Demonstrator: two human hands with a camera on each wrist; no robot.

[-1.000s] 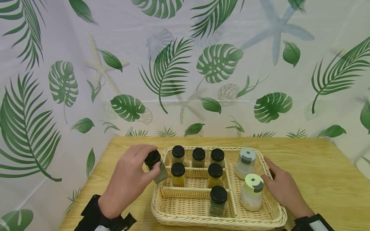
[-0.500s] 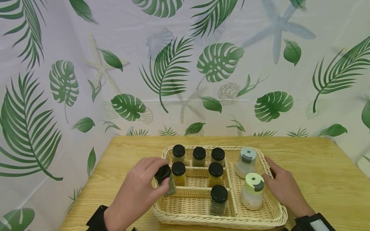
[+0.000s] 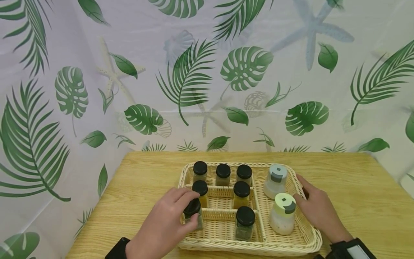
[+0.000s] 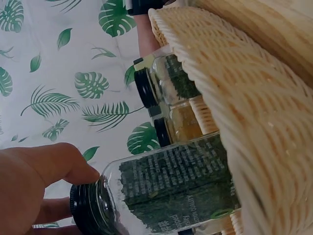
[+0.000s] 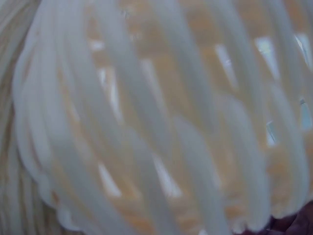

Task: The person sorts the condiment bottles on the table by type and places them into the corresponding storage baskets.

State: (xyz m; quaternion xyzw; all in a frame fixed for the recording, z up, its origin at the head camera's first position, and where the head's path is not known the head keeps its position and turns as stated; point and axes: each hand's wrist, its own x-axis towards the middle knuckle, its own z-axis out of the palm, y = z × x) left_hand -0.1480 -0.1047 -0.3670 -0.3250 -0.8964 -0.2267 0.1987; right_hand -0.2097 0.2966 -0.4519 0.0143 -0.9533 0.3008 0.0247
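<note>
By its black lid, my left hand (image 3: pixel 166 221) pinches a glass spice jar (image 3: pixel 199 222) between thumb and fingers. The left wrist view shows dark green dried flakes and a printed label on this spice jar (image 4: pixel 171 183). It is in the front left compartment of the wicker basket (image 3: pixel 245 247); whether its base touches the bottom is hidden. My right hand (image 3: pixel 318 208) grips the basket's right rim. A similar jar of green flakes (image 3: pixel 244 225) stands at the right end of the same compartment.
Two yellow-filled jars (image 3: pixel 241 195) stand in the middle compartment. Three black-lidded jars (image 3: pixel 223 175) fill the back row. On the right stand a blue-topped shaker (image 3: pixel 276 181) and a yellow-topped shaker (image 3: pixel 282 216). The basket sits on a wooden table (image 3: pixel 362 190) before a leaf-print cloth (image 3: pixel 207 72).
My left hand has carried the spice jar rightward and down, from outside the basket's left rim into the front left compartment. The right hand has stayed on the rim.
</note>
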